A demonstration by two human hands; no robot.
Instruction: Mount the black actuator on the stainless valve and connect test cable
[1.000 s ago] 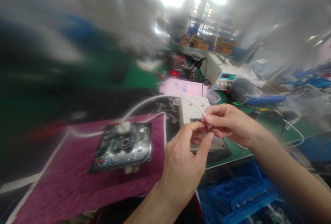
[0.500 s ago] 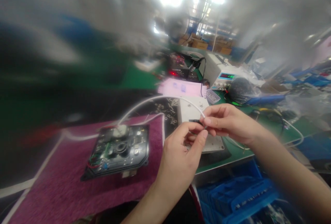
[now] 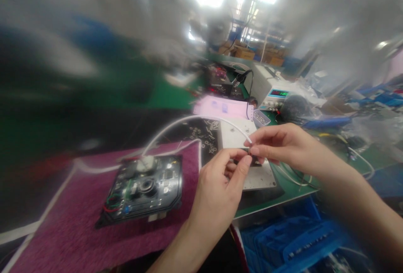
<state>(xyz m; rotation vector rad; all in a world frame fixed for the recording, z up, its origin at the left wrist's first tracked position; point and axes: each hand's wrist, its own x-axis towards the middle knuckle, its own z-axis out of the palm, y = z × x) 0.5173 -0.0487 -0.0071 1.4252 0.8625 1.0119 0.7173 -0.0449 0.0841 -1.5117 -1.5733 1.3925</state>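
Left hand (image 3: 220,185) and right hand (image 3: 280,145) at the end of a white cable (image 3: 195,117)

Right hand: thumb and fingers closed in a pinch on the cable's end, above a pale metal plate (image 3: 264,178). Left hand: thumb and forefinger brought close together, just beside the right fingertips; whether a thin wire lies between them is too small to tell.

White cable: one length, arching from the hands over to the left, down to a white plug (image 3: 146,164) on a circuit board (image 3: 166,180). Board: set in a dark frame, round black part at the middle, red and green wires at its left; placed on a purple cloth (image 3: 63,231), near left.

Small metal parts (image 3: 211,130): scattered on a black surface, left of the plate. Pink sheet (image 3: 209,105): beyond the plate. Small tray (image 3: 261,117): right of the sheet, filled with parts.

Power supply (image 3: 262,84): pale case, lit display, far right of the sheet. Black box (image 3: 220,88): to its left. Blue bins (image 3: 283,239): near right, below the green bench (image 3: 277,197). Cardboard boxes (image 3: 244,53): far background.
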